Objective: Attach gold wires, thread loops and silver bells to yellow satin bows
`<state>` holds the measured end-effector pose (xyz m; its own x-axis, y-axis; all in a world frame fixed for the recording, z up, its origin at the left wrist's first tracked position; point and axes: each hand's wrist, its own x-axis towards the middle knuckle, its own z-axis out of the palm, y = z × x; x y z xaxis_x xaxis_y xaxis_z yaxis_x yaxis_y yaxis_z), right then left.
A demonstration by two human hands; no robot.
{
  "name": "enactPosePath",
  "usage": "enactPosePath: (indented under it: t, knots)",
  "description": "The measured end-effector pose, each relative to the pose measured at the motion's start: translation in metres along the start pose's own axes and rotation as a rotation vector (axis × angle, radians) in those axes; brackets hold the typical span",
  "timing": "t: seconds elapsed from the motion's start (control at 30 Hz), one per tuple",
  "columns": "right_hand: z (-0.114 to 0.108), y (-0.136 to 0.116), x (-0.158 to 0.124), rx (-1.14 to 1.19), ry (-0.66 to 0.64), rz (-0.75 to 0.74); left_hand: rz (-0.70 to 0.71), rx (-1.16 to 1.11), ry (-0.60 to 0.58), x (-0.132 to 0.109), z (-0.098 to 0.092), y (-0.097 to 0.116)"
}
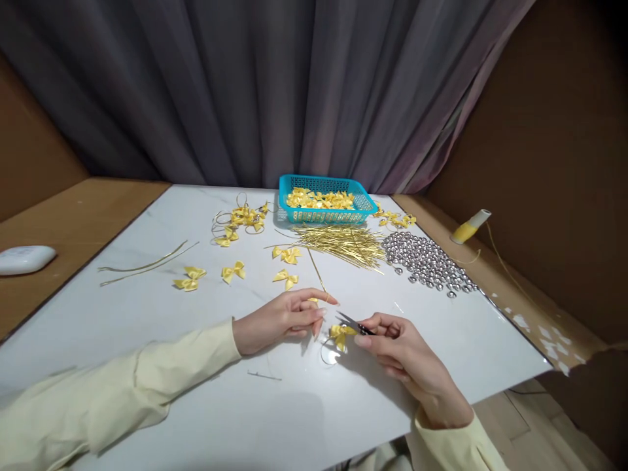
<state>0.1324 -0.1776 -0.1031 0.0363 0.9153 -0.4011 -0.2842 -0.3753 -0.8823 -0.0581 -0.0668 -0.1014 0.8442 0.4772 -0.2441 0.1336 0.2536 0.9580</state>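
My right hand [407,353] grips small dark-handled scissors [352,322], their blades pointing left toward my other hand. Just under the blades, a yellow satin bow [340,336] with a thin wire loop lies on the white tabletop. My left hand [284,316] hovers left of the blades, index finger stretched out, thumb and other fingers closed together. A bit of yellow [313,299] shows behind these fingers; whether they hold it I cannot tell. A gold wire tie [316,270] runs down to the index finger. More bows [285,279] lie beyond this hand.
A blue basket [328,216] of bows stands at the back. Before it lie a pile of gold wire ties [343,245] and many silver beads [426,261]. Looped bows [245,217] sit back left. A thread spool [470,227] stands right; a needle-like pin [265,376] lies in front.
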Motion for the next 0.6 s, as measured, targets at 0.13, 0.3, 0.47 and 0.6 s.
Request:
enactPosePath:
  t: [0.13, 0.3, 0.47, 0.6]
  knots:
    - [0.001, 0.004, 0.003, 0.026, -0.015, 0.041, 0.002, 0.028, -0.007, -0.002, 0.002, 0.001]
    - [0.010, 0.006, 0.005, 0.061, -0.015, 0.050, 0.014, 0.041, -0.060, -0.004, 0.002, 0.001]
    - [0.016, 0.007, 0.005, 0.096, -0.034, 0.050, 0.019, 0.024, -0.092, -0.004, 0.002, 0.000]
    - [0.016, 0.006, 0.005, 0.114, -0.042, 0.060, 0.014, 0.009, -0.102, -0.003, 0.002, -0.002]
